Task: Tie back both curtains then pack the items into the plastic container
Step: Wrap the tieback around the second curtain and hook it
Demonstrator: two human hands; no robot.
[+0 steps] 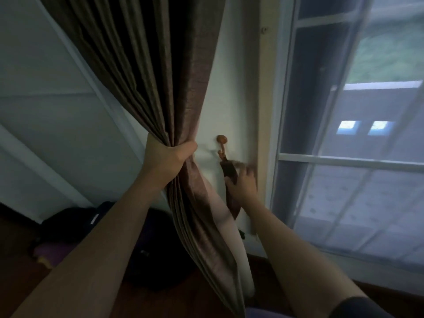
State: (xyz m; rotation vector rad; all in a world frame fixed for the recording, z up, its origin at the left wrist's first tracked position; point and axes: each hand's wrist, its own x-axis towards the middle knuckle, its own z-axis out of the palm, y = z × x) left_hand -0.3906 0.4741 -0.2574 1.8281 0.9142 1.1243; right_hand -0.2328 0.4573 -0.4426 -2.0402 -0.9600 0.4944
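Note:
A brown pleated curtain (158, 72) hangs left of the window, bunched together at mid height where my left hand (168, 158) grips it. On the pale wall beside it is a brown hook (222, 140). A dark brown tie-back strap (229, 172) hangs from that hook. My right hand (243, 181) holds the strap just below the hook; the hand is motion-blurred. The curtain's pale lining (229, 226) shows below my left hand. No plastic container is in view.
A window (344, 157) with a white frame and a mesh screen fills the right side. Dark bags (75, 222) lie on the wooden floor at the lower left, behind the curtain's foot. A white panelled wall (46, 111) is to the left.

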